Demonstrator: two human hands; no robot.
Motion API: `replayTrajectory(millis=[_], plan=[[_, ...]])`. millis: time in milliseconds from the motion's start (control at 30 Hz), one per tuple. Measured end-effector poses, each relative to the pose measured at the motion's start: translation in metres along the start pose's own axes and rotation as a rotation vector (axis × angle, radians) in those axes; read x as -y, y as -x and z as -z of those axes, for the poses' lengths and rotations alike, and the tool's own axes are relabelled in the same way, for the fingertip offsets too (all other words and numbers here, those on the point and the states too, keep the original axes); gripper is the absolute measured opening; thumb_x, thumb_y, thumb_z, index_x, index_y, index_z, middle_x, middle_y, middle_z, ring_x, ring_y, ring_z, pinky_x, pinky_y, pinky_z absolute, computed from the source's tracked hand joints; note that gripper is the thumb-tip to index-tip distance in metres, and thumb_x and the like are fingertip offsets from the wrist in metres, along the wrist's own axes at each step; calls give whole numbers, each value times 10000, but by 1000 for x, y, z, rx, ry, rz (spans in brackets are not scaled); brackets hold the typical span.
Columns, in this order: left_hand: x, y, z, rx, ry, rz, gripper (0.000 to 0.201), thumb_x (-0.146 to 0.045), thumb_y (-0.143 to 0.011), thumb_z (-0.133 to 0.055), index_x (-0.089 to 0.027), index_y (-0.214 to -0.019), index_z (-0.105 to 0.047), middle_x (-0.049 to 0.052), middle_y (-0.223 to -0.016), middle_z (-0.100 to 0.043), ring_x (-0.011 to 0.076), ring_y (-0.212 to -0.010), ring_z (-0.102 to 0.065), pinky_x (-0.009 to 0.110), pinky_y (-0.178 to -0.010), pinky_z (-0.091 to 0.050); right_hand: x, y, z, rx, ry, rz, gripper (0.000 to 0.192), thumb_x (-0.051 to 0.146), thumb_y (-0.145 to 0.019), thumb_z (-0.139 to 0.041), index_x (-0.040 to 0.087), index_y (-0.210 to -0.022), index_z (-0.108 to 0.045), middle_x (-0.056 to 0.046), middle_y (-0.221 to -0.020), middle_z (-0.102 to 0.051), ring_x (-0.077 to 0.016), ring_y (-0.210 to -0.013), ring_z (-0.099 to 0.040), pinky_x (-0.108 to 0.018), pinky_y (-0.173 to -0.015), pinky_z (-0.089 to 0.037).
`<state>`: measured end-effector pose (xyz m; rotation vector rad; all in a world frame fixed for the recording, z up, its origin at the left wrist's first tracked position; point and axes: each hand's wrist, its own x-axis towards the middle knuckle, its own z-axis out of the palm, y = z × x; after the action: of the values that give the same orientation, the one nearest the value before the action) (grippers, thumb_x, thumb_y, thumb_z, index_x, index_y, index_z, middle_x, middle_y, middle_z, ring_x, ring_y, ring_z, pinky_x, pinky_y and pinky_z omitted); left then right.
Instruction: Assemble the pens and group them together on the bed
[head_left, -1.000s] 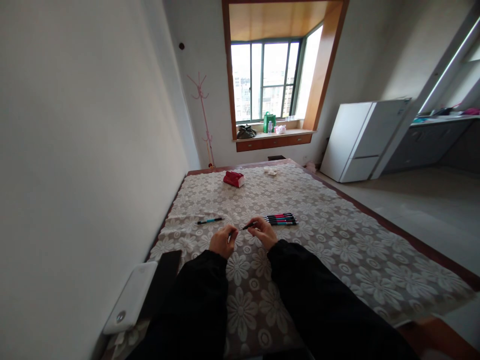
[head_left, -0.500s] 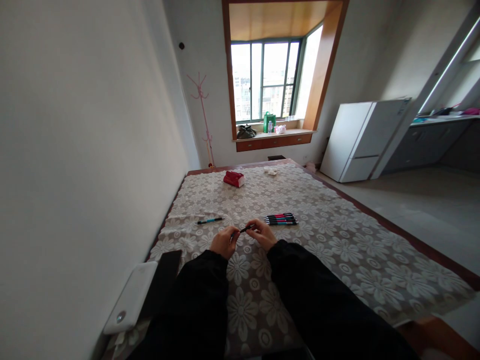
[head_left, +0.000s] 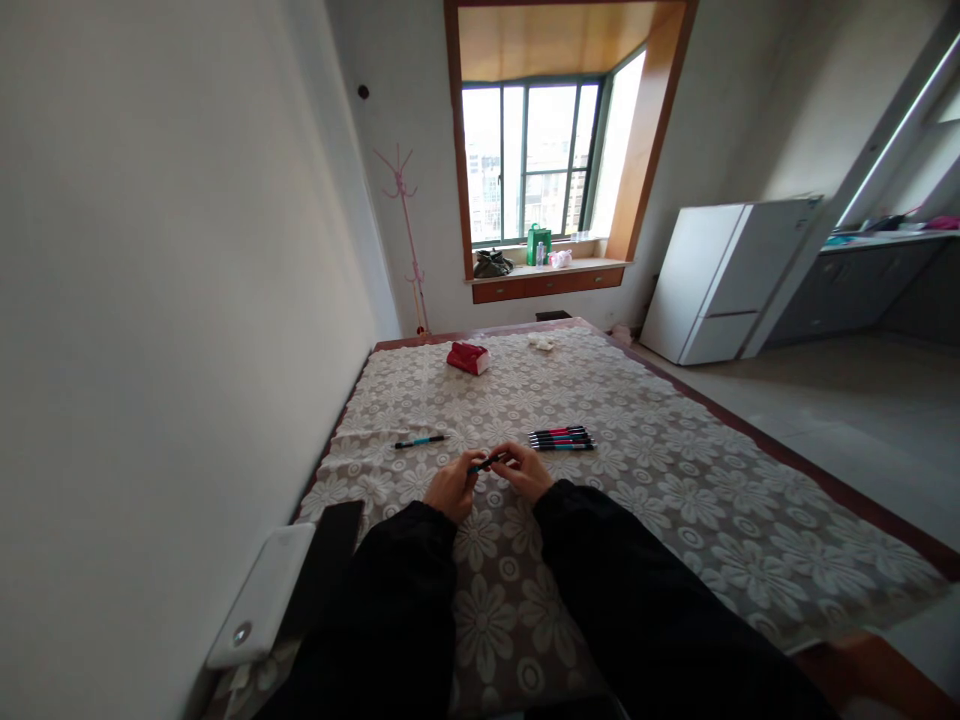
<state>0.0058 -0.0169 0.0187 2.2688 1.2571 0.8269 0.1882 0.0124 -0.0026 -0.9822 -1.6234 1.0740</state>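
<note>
A black-and-blue pen sits between the two hands, above the floral tablecloth, and its long axis runs crosswise from one hand to the other, the right end slightly farther from the person. The left hand is closed in a narrow pinch around the pen's left part, and the right hand pinches its other end; fingers hide both tips, so I cannot tell which end is which

Just beyond the right hand and to its right lies a row of pens, side by side, their long axes also roughly left to right; the right hand is clearly the nearer one to them. A lone pen lies beyond the left hand and to its left, nearly parallel to the row and apart from it, with the left hand nearer
</note>
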Motion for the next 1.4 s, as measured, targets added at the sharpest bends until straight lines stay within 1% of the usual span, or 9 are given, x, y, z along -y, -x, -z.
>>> replayTrajectory(millis=[533, 667, 833, 900, 1000, 1067, 1167, 1300, 1400], plan=[[2, 0, -3, -41, 2, 20, 278, -115, -837, -450, -234, -1089, -442, 40, -962, -678, 177, -893, -637, 283, -791, -465, -10, -1, 1, -11, 95, 25, 187, 327, -706, -684, 173, -811, -668, 4, -662, -615, -111, -551, -525, -222, -506, -398], [5, 0, -5, -44, 16, 22, 252, -166, -834, -502, -230, -1072, -450, 35, -974, -681, 166, -839, -638, 290, -781, -473, -6, 0, 2, -6, 130, 22, 272, 436, -729, -671, 166, -703, -648, 10, -574, -595, -105, -494, -485, -218, -468, -352], [10, -1, -9, -76, 15, -23, 163, -219, -860, -498, -223, -1023, -496, 51, -983, -663, 166, -901, -639, 273, -786, -485, -6, 2, 1, 45, 216, 41, 462, 513, -848, -512, 168, -556, -604, -3, -486, -573, -116, -459, -499, -231, -467, -345], [11, -2, -10, -87, 3, -16, 146, -231, -865, -491, -218, -1010, -507, 51, -959, -656, 166, -882, -635, 275, -780, -487, -6, 2, 1, 27, 241, 62, 435, 498, -868, -487, 173, -613, -624, -2, -513, -583, -122, -485, -519, -235, -488, -363], [12, -2, -11, -96, -4, 32, 130, -240, -869, -479, -207, -991, -511, 51, -924, -650, 165, -839, -629, 276, -747, -486, -3, 3, 0, -48, 224, 129, 262, 436, -828, -566, 190, -878, -641, -9, -696, -637, -128, -584, -552, -231, -528, -396], [12, -2, -11, -107, -14, 47, 126, -241, -865, -481, -202, -981, -512, 55, -921, -651, 167, -831, -624, 275, -734, -482, -2, 3, 0, -68, 213, 168, 219, 382, -806, -595, 201, -926, -622, -12, -765, -645, -133, -640, -565, -234, -560, -412], [11, -1, -10, -102, -28, 18, 163, -258, -860, -500, -209, -1016, -497, 45, -918, -664, 157, -777, -611, 270, -718, -472, -2, 2, 1, -74, 250, 172, 156, 344, -820, -571, 197, -787, -611, 1, -677, -621, -132, -606, -543, -240, -558, -393], [9, 0, -9, -75, -47, 8, 178, -300, -875, -498, -217, -1032, -480, 22, -857, -666, 144, -699, -592, 257, -681, -458, -6, 1, 2, -101, 388, 157, 254, 373, -842, -547, 190, -667, -562, 37, -526, -491, -107, -497, -436, -233, -498, -302], [8, -1, -8, -61, -61, 6, 140, -305, -902, -449, -209, -980, -515, 46, -892, -657, 152, -761, -609, 261, -710, -460, -5, 2, 3, -75, 502, 166, 343, 397, -882, -487, 185, -616, -538, 41, -499, -441, -97, -482, -396, -236, -498, -261]])
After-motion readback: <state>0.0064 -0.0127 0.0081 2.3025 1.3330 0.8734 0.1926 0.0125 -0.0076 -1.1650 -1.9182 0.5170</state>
